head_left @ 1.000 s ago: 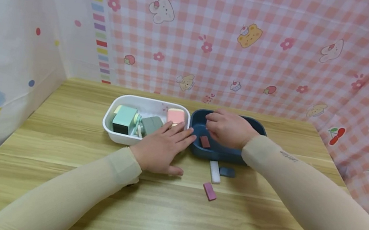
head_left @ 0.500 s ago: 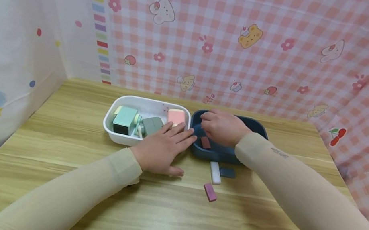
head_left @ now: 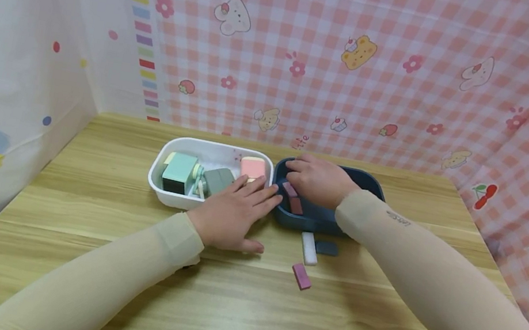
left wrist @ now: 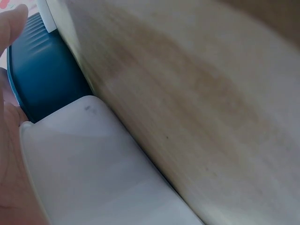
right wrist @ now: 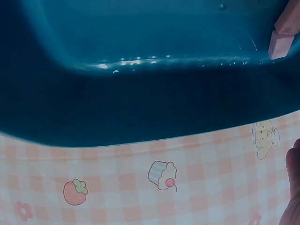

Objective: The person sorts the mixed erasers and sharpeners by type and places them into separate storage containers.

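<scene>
Lying spread on the white box (head_left: 176, 200), left fingers (head_left: 262, 195) grip nothing; right fingers (head_left: 299, 178) curl, any hold hidden.

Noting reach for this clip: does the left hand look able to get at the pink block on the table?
Probably yes: the left hand lies over the edge of the white container, and nothing visible covers the pink block or stands between them.

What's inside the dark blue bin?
A reddish-brown block and a mauve block, at the left of the bin. In the head view, the right hand and sleeve hide part of the interior.
</scene>
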`<state>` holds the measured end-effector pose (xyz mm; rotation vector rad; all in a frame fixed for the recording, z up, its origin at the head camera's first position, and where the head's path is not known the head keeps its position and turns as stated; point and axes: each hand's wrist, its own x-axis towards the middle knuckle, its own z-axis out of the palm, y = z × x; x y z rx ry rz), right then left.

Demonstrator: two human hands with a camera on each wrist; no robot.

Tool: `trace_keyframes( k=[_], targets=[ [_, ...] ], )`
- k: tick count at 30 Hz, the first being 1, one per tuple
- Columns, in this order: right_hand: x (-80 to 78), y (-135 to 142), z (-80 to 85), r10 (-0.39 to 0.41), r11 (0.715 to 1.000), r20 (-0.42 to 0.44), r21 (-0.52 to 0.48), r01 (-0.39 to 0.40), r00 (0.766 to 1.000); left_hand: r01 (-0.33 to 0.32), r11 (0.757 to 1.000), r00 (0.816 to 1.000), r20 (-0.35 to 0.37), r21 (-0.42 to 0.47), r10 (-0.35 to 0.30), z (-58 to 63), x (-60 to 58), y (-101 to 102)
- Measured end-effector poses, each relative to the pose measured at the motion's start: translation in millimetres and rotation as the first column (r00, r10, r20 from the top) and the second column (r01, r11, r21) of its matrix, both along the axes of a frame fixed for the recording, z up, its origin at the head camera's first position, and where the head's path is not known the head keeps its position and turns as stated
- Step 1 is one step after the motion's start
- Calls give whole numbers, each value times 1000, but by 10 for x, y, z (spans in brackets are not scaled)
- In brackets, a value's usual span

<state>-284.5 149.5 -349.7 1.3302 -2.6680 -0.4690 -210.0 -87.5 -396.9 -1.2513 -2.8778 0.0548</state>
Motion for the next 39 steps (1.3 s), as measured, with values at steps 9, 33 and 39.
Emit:
trace_keyframes(
  k=[9, 33, 39],
  targets=[
    [28, 33, -4, 13, 1000, -7, -25, -13, 1000, 1, 1000, 1000, -5, 2, -1, -14, 6, 1],
    [416, 265, 123, 42, 966, 54, -256, -27, 998, -16, 1000, 1000, 8, 0, 16, 3, 3, 14],
    [563, 348, 86, 107, 950, 36, -300, -91, 994, -13, 1000, 1000, 7, 0, 13, 9, 9, 20]
  ],
)
